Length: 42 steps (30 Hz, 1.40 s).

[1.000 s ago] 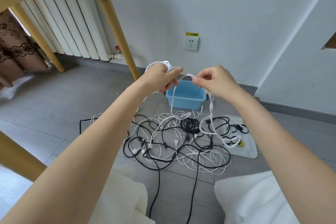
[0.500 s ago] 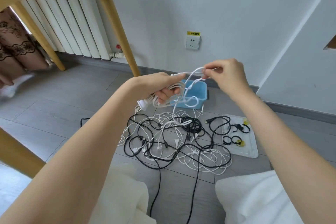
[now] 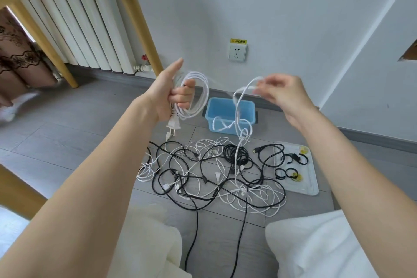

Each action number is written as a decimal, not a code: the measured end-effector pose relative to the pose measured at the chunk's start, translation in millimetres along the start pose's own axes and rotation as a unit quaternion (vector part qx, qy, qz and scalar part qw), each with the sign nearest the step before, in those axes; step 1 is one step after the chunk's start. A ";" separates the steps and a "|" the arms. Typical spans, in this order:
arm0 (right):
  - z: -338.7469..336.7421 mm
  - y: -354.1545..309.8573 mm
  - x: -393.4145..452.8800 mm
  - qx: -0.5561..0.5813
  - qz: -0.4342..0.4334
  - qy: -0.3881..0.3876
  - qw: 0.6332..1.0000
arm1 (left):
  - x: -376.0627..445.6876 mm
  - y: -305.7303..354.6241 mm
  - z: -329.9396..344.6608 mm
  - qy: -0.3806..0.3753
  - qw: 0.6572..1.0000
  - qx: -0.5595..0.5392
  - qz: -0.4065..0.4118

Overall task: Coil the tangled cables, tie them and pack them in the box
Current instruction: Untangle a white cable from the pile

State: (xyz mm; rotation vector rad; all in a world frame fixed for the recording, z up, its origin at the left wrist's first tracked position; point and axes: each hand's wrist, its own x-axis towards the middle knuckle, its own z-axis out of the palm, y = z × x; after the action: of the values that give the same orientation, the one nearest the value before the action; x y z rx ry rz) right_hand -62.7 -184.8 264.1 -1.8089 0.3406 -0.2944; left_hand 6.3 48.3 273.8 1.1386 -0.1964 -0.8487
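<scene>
Bare forearms point(image 3: 108, 165), white trousers point(image 3: 316, 246)

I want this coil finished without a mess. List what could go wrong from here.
1. The white cable running down from the right hand has a knot low on it. Pulling may tighten it.
2. Its tail runs into the floor pile, so it may drag other cables up.
3. The left hand grips the coil at one side only. The loose loops may slip or spread, and the plug dangles.
</scene>
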 end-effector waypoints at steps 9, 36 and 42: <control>30.0 -7.6 -25.5 -0.093 -0.069 -0.308 0.944 | 2.7 4.1 50.9 -0.159 0.975 0.133 -0.078; 45.4 4.4 -28.0 -0.260 -0.084 -0.295 0.915 | 20.8 6.8 47.8 0.233 0.901 -0.313 0.190; 23.2 -10.0 -21.0 -0.236 -0.092 -0.250 0.934 | 24.0 3.2 41.3 0.345 0.910 -0.087 0.211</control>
State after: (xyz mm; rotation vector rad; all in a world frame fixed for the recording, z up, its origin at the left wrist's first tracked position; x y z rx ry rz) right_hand -72.7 -153.6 267.3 -2.3145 -0.1364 0.1411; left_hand 1.9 2.9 288.2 1.1068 0.2157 -0.0471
